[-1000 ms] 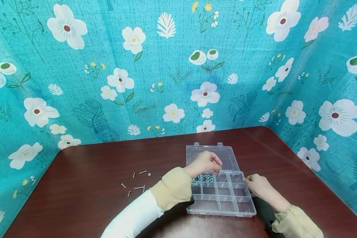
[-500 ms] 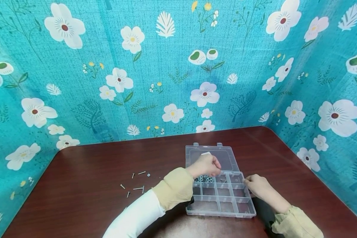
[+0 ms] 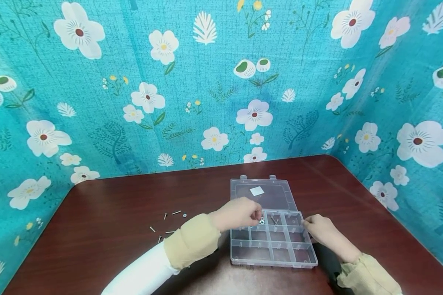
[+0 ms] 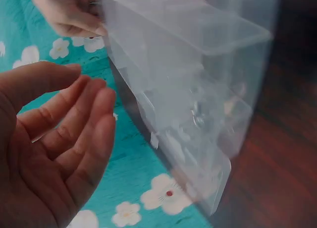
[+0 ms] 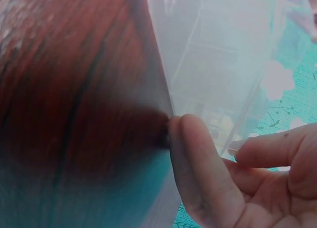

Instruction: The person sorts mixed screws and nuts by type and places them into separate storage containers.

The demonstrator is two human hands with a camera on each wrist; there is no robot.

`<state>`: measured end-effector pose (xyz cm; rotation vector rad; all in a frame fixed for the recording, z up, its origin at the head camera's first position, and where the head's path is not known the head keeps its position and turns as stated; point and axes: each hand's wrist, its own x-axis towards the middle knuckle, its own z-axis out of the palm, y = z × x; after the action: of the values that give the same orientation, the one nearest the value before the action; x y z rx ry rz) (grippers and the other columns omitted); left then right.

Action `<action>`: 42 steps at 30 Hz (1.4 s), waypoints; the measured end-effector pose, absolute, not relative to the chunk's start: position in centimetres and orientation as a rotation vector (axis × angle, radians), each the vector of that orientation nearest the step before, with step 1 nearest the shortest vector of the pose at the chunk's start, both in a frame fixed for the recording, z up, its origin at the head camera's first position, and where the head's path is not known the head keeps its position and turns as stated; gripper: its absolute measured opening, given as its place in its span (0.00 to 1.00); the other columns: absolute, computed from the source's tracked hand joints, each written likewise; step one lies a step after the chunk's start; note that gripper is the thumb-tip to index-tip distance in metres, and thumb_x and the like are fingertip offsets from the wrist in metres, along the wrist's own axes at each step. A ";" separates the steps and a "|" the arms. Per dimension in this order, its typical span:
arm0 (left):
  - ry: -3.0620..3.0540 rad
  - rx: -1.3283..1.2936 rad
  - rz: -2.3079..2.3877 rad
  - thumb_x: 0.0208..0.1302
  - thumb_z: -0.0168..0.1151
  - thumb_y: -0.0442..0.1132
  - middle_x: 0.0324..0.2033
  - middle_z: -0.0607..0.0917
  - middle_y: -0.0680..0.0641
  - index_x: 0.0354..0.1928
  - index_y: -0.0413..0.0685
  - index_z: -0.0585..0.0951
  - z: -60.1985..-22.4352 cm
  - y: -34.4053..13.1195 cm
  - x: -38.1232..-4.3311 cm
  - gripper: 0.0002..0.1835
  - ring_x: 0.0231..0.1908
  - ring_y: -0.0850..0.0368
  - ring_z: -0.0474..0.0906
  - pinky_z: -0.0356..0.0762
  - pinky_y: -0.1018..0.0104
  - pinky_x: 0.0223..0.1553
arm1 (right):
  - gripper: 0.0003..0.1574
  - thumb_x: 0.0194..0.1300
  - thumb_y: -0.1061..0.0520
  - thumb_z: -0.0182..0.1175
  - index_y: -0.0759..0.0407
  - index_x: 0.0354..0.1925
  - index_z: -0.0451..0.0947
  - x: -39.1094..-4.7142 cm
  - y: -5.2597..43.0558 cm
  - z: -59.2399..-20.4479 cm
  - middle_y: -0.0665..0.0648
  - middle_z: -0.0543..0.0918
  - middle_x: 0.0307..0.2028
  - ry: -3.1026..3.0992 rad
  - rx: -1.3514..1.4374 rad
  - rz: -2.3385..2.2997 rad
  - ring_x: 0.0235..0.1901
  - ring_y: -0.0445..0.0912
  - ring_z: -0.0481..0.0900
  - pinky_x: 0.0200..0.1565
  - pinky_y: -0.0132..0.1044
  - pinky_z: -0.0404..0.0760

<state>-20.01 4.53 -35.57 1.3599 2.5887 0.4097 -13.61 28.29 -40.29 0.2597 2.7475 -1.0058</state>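
A clear plastic compartment box [image 3: 273, 264] lies on the table with its lid folded back. My left hand [image 3: 238, 214] hovers over the box's back left corner. In the left wrist view its fingers [image 4: 91, 143] are loosely bent, with nothing between them and the thumb. Small metal nuts [image 3: 262, 221] show beside the fingertips, in a back-row compartment partly hidden by the hand. Screws [image 3: 275, 220] lie in the compartment to the right of them. My right hand [image 3: 320, 229] pinches the box's right wall, thumb and fingertips [image 5: 193, 126] at its edge.
Several loose screws [image 3: 176, 212] are scattered on the brown table [image 3: 107, 229], left of the box, some partly hidden by the left sleeve. A small white square [image 3: 256, 191] lies on the lid [image 3: 280, 192]. A blue flowered cloth [image 3: 206, 102] hangs behind the table.
My left hand has moved left from above the screw compartment, and its pinched fingers have loosened. Screws and the lid's white square are now uncovered. The right hand keeps its hold on the box.
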 end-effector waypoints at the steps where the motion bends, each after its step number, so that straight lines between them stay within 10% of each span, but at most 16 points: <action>1: 2.616 1.386 0.361 0.56 0.60 0.37 0.23 0.78 0.60 0.28 0.54 0.80 -35.5 4.2 -19.7 0.02 0.24 0.69 0.70 0.68 0.78 0.27 | 0.21 0.64 0.62 0.44 0.83 0.42 0.71 -13.6 28.3 -40.3 0.65 0.77 0.30 2.744 0.265 -1.006 0.29 0.51 0.80 0.29 0.41 0.80; 42: 2.635 1.868 0.049 0.44 0.68 0.34 0.19 0.73 0.63 0.20 0.59 0.78 -36.6 -11.5 -18.2 0.10 0.23 0.69 0.68 0.67 0.77 0.25 | 0.20 0.64 0.62 0.44 0.82 0.40 0.72 -13.6 28.7 -40.5 0.61 0.76 0.27 2.733 0.251 -1.049 0.28 0.50 0.79 0.28 0.40 0.80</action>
<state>-18.16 -11.54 -36.55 1.8681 2.6352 0.0490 -13.57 28.66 -40.55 0.2505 2.7329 -1.0491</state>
